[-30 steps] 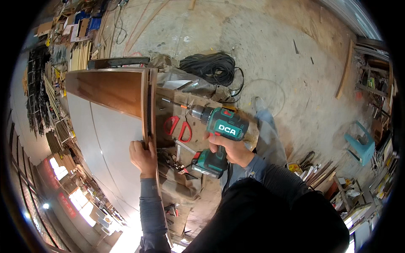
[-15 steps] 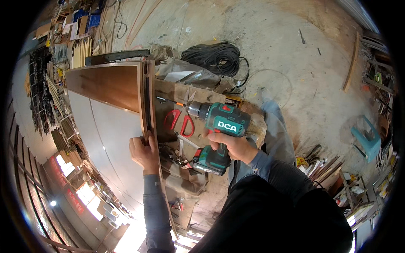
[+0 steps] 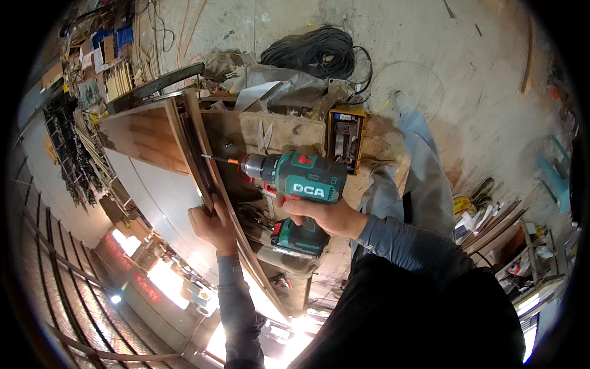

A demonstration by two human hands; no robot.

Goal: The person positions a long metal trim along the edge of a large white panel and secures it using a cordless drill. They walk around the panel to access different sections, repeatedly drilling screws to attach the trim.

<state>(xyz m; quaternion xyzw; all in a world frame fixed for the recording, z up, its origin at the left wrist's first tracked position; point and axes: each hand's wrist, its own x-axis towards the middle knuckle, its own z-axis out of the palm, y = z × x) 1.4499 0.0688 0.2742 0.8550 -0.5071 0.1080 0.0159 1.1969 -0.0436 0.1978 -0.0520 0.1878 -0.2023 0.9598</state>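
Right hand [image 3: 326, 215] gripping cordless drill [image 3: 310, 178], right of brown-framed panel [image 3: 161, 192]. Bit [image 3: 216, 158] fitted; tip overlaps panel edge, contact unclear. Left hand [image 3: 215, 226] curled at panel edge, can't tell if gripping. Finished holes not discernible; remaining work can't be judged.

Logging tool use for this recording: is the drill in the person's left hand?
No, the right hand holds the green drill, while the left hand touches the brown frame.
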